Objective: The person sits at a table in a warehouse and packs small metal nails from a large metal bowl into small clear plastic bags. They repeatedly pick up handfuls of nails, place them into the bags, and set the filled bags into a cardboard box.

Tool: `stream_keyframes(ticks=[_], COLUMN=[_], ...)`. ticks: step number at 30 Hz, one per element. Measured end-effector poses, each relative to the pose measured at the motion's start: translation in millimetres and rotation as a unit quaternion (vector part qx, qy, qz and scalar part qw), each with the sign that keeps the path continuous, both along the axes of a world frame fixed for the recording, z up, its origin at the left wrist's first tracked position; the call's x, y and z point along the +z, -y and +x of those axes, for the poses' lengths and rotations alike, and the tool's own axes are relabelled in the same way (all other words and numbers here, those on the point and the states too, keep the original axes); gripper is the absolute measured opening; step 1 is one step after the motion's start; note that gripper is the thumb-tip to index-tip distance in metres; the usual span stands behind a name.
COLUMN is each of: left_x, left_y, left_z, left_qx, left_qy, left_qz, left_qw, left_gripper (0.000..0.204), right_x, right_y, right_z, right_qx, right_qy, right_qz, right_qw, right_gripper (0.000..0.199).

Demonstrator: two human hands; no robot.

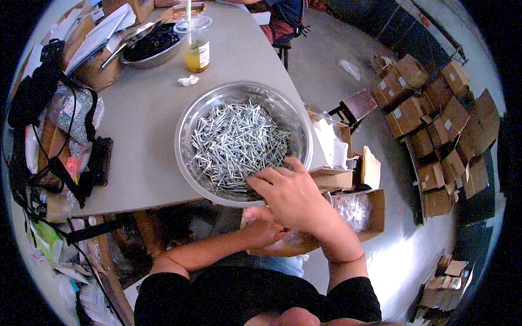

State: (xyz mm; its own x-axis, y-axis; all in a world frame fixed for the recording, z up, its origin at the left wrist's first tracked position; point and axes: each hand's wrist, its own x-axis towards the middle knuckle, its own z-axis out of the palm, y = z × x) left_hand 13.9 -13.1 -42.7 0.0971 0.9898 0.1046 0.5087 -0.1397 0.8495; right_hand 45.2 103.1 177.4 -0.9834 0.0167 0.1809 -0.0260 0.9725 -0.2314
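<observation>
Silvery screws (239,142) are heaped in a round bowl (186,155); the right hand (291,196) is spread over its rim, the left hand's (263,229) grip unclear.

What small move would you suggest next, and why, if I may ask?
Perhaps the right hand should curl its fingers around a few fasteners: those fingers are at the pile's near edge, over the shiny bowl, while the left hand is outside.

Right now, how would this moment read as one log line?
right hand: at metal fasteners in shiny bowl | left hand: outside bowl, grip unclear | bowl: on grey table
</observation>
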Motion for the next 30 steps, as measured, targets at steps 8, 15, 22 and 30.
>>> stream_keyframes(ticks=[8,15,22,30], left_x=[31.3,53.8,59.9,75.0], left_y=[0.5,2.0,1.5,16.1], left_z=[-10.5,-17.7,-23.2,-37.7], left_qx=[0.036,0.023,0.114,0.135], left_qy=[0.048,0.073,0.134,0.191], left_qz=[0.023,0.036,0.119,-0.039], left_qw=[0.998,0.996,0.977,0.971], left_gripper=[0.019,0.013,0.013,0.016], right_x=[5.7,17.5,14.7,7.1], right_y=[-12.1,-16.2,-16.0,-11.0], right_z=[5.0,8.5,17.9,25.0], right_qx=[0.063,0.062,0.056,0.051], right_qy=[0.004,-0.019,-0.071,-0.133], right_qz=[-0.117,-0.138,-0.140,-0.062], right_qw=[0.991,0.988,0.986,0.988], right_gripper=[0.026,0.019,0.016,0.021])
